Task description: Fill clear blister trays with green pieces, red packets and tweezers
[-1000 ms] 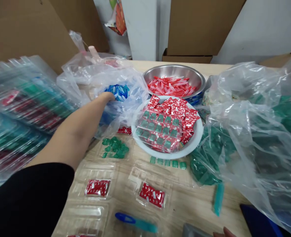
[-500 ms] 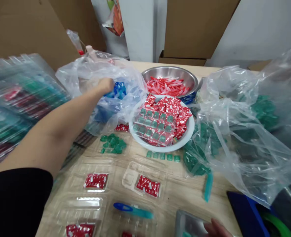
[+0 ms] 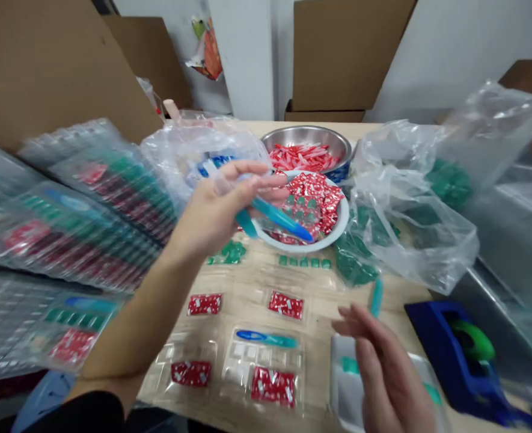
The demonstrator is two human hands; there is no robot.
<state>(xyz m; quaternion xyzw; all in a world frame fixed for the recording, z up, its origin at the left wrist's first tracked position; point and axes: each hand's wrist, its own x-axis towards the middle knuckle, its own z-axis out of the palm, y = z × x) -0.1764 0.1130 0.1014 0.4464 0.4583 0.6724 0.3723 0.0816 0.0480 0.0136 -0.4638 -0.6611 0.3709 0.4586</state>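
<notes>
Pale wood-grain desk (image 3: 320, 367) spreads below the left hand (image 3: 218, 207) and the right hand (image 3: 385, 367). Beyond the left hand, off to its left, stands a tall brown cardboard panel (image 3: 53, 66). Stacked clear plastic packs (image 3: 71, 240), filled and partly blurred, lean left of that hand. Beyond the right hand lies a crumpled clear plastic bag (image 3: 410, 234) with green pieces; behind the left hand is a translucent plastic bag (image 3: 171, 159) with blue ones. Past the left hand, to its right, sits a round stainless-steel bowl (image 3: 342, 147) of red and pink sticks; nearer, a round white bowl (image 3: 343, 213) holds red spotted packets. Right of the right hand is a blue tape dispenser (image 3: 446, 361). A shallow pale-grey box (image 3: 344, 403) is beneath the right hand, whose fingers reach out loosely, thumb apart. Clear plastic trays (image 3: 238, 373) between the hands carry red white-spotted packets (image 3: 273, 386). The left hand pinches a slender teal plastic stick with a deep-blue end (image 3: 277, 215), a second teal piece (image 3: 246, 224) just beside it; blur hides the exact count. Small green square pieces (image 3: 304, 262) form a row beyond the right hand.
</notes>
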